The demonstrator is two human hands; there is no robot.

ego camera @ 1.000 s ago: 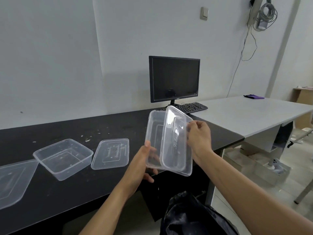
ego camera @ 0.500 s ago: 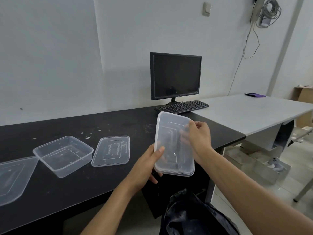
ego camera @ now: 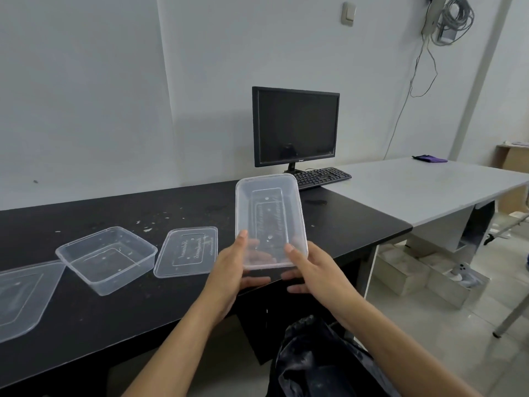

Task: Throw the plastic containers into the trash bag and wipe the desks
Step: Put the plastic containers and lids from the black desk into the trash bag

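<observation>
I hold a clear plastic container with its lid on (ego camera: 270, 216) in front of me, above the black desk's (ego camera: 86, 316) front edge. My left hand (ego camera: 232, 270) grips its near left corner, thumb on top, fingers underneath. My right hand (ego camera: 312, 270) grips the near right corner the same way. An open clear container (ego camera: 106, 259) sits on the desk to the left, with a loose lid (ego camera: 187, 252) beside it. Another lid (ego camera: 20, 296) lies at the far left. The black trash bag (ego camera: 323, 359) is below my arms.
A monitor (ego camera: 296, 126) and keyboard (ego camera: 320, 176) stand at the back of the black desk. Crumbs dot the desk top. A grey desk (ego camera: 415, 190) adjoins on the right, with a purple cloth (ego camera: 429, 159) at its far side. Boxes sit on the floor beneath it.
The lid has been closed onto the container. Both hands shifted to its near corners, and it now lies flatter, tipped away from me.
</observation>
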